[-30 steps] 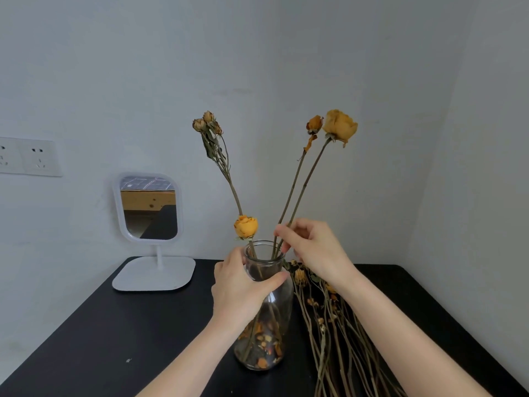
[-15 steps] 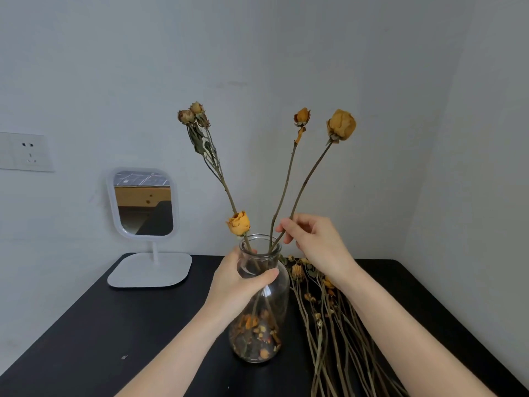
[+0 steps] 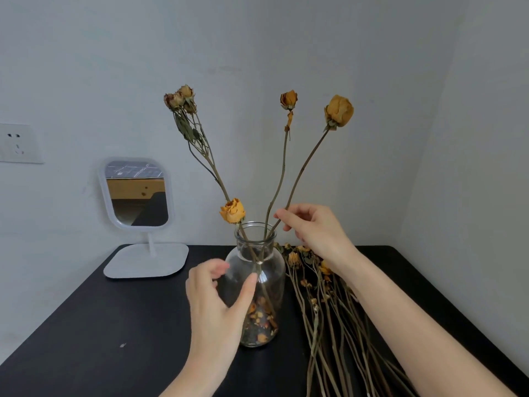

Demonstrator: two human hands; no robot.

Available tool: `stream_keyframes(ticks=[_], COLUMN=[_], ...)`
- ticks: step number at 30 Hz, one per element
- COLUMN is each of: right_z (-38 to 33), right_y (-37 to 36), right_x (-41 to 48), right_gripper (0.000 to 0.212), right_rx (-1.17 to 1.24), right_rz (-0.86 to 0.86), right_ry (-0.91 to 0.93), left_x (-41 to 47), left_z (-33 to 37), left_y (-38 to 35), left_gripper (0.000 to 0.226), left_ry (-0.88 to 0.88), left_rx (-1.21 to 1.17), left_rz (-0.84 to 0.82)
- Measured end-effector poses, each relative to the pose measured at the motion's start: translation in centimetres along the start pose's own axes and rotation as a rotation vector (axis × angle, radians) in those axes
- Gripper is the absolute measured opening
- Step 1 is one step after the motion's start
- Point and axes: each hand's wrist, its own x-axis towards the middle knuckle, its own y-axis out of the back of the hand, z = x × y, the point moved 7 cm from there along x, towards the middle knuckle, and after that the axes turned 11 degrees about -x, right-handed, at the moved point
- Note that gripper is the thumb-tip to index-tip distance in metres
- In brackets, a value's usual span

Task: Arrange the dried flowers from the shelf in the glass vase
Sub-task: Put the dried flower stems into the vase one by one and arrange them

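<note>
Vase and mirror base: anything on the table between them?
Nothing; the head view shows bare black table between glass vase and mirror base.

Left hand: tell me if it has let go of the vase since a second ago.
Yes. The left hand gripped the neck of the vase earlier; now it has slid down and opened, with only the thumb tip near the glass.

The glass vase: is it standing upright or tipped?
Upright. The glass vase stands on its base on the black table, mouth upward, with flower stems rising from it.
</note>
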Motion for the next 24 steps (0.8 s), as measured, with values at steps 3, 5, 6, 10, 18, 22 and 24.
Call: stream_keyframes(ticks=[3,5,6,10,18,22,24], right_z=[0.5,1.6,2.4,7.4,15.5,16.1,15.9], right_y=[0.8,1.6,2.1,3.9,2.3,0.7,0.1], right_x=[-0.4,-0.8,-1.0,-2.2,-4.3,-4.3,-4.1], right_gripper=[0.019,0.02,0.02,0.018,0.01,0.016,0.016], right_rx=[0.023,0.009,-0.014,-0.161,-0.52,-0.569,-0.567], right_rz=[0.009,0.019,0.025,0.032,-0.291,-0.319,-0.321], right_ry=[-0.005,-0.031,-0.056,-0.196,-0.374,-0.333,-0.309], left_x=[-3.1,-4.7,-5.3,-6.1,-4.5,-4.4,-4.4], left_z=[0.6,-0.1,-0.7,-4.3,-7.3,-7.9,-8.2], left_y=[-1.2,-3.2,-4.4,-8.2,-11.9,-12.4,-12.7], left_gripper=[0.03,0.022,0.015,0.018,0.029,0.029,0.029], left_ry=[-0.124,-0.041,0.034,0.313,0.442,0.489,0.52], left_rx=[0.05,0.107,0.151,0.294,0.518,0.573,0.577], left_rz=[-0.197,-0.419,-0.518,-0.677,-0.585,-0.572,-0.568])
